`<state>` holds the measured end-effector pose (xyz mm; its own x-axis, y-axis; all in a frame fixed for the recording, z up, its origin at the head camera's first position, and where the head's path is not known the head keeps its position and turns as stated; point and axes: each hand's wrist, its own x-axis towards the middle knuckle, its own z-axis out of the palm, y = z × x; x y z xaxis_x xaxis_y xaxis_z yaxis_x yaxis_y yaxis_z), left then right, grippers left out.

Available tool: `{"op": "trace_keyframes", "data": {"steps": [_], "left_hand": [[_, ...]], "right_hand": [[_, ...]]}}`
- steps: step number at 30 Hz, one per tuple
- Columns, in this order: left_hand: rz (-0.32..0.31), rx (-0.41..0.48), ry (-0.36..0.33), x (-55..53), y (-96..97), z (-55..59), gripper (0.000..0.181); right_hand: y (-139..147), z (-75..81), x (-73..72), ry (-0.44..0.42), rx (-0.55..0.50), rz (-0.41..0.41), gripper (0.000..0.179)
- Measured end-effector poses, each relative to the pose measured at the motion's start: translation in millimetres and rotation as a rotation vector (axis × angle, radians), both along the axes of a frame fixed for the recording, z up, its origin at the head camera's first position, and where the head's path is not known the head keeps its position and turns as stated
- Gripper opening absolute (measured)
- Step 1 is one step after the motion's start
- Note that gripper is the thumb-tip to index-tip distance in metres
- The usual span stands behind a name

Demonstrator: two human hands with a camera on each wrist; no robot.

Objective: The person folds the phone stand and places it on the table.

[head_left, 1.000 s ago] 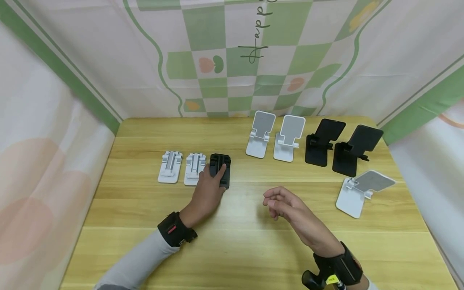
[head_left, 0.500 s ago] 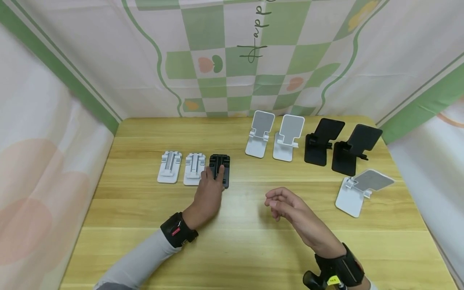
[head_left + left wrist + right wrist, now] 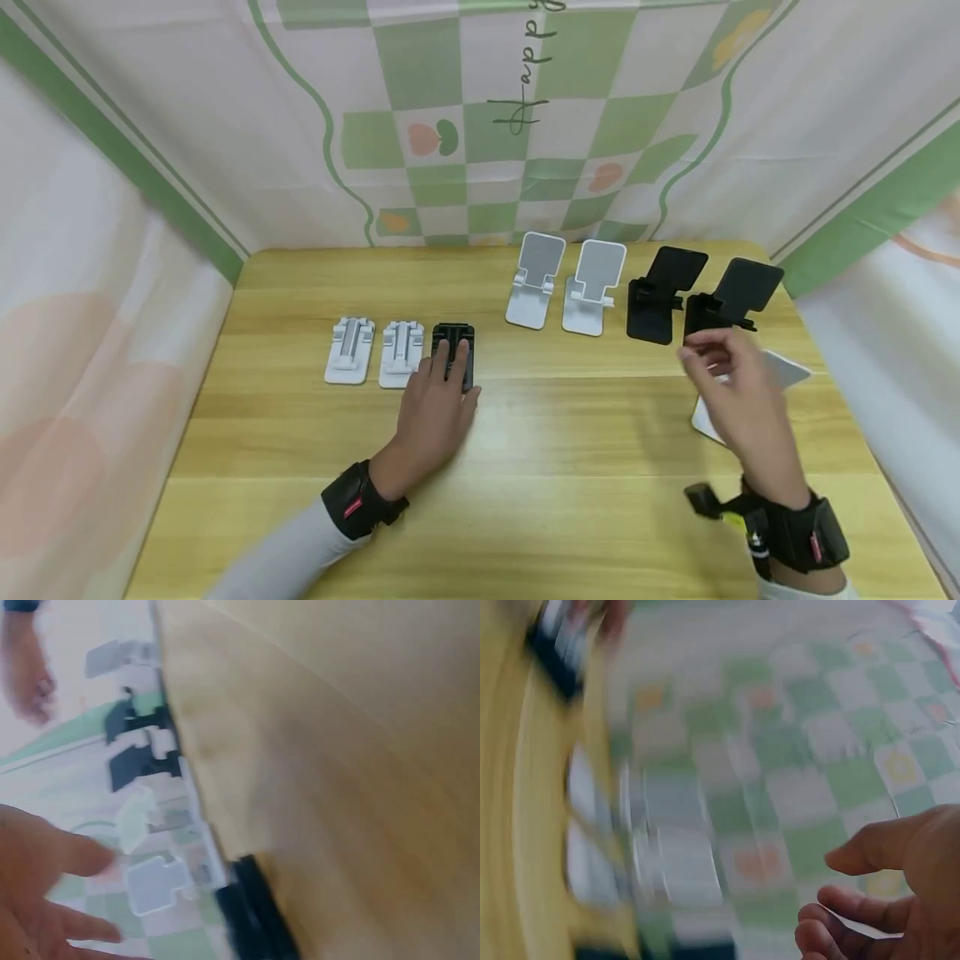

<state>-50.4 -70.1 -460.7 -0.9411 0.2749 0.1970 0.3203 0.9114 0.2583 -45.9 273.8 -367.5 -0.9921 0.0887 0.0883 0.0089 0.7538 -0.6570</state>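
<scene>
In the head view my left hand (image 3: 433,417) lies over a folded black phone stand (image 3: 454,332), its fingers extended across the lower part of it. The left wrist view shows that hand's fingers straight, beside the black stand. My right hand (image 3: 742,400) hovers over an unfolded white phone stand (image 3: 786,369) at the right and covers much of it. Its fingers are loosely bent, with nothing between them in the right wrist view. An unfolded black stand (image 3: 748,286) is just beyond those fingertips, its lower part partly hidden.
Two folded white stands (image 3: 349,350) lie left of the folded black one. At the back of the wooden table (image 3: 555,500) stand two unfolded white stands (image 3: 542,260) and another unfolded black one (image 3: 677,268). A checked curtain (image 3: 427,75) hangs behind the table.
My right hand has moved from the table's middle right to over the unfolded white stand. My left hand has shifted slightly on the folded black stand, its fingers now spread straighter.
</scene>
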Motion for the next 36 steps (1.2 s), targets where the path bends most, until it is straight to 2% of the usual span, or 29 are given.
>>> {"op": "trace_keyframes", "data": {"steps": [2, 4, 6, 9, 12, 14, 17, 19, 27, 32, 36], "left_hand": [[-0.016, 0.176, -0.041, 7.6, -0.4, 8.4, 0.062], [-0.026, 0.36, -0.1, 15.5, -1.1, 16.1, 0.059], [-0.03, 0.539, -0.167, 22.7, -1.6, 21.7, 0.056], [-0.032, 0.748, -0.241, 31.5, -1.1, 25.6, 0.053], [-0.058, 0.931, -0.321, 39.1, 1.4, 25.1, 0.049], [-0.067, 1.008, -0.371, 43.9, 3.6, 24.5, 0.048], [-0.071, 1.06, -0.419, 48.7, 6.6, 24.3, 0.046], [-0.067, 1.06, -0.428, 50.5, 7.8, 25.2, 0.046], [-0.061, 1.089, -0.446, 49.5, 10.4, 26.2, 0.043], [-0.062, 1.133, -0.509, 47.5, 16.9, 24.9, 0.044], [-0.085, 1.16, -0.588, 47.4, 27.6, 21.7, 0.043]], "right_hand": [[19, -1.1, -7.1, 0.11, 0.165, -0.05, 0.039], [36, -2.3, -11.0, 0.142, 0.266, -0.075, 0.04], [52, -3.5, -12.3, 0.127, 0.322, -0.064, 0.043], [71, -7.4, -11.3, 0.077, 0.388, -0.035, 0.047], [85, -13.1, -10.3, 0.073, 0.436, -0.017, 0.042], [93, -16.8, -10.2, 0.09, 0.449, -0.024, 0.034], [102, -19.8, -10.8, 0.145, 0.451, -0.04, 0.023], [106, -20.4, -11.9, 0.177, 0.451, -0.045, 0.018], [103, -21.7, -19.3, 0.282, 0.449, -0.009, 0.016], [72, -1.1, -23.0, 0.421, 0.405, 0.05, 0.017], [28, 22.7, -22.8, 0.519, 0.348, 0.177, 0.018]]}}
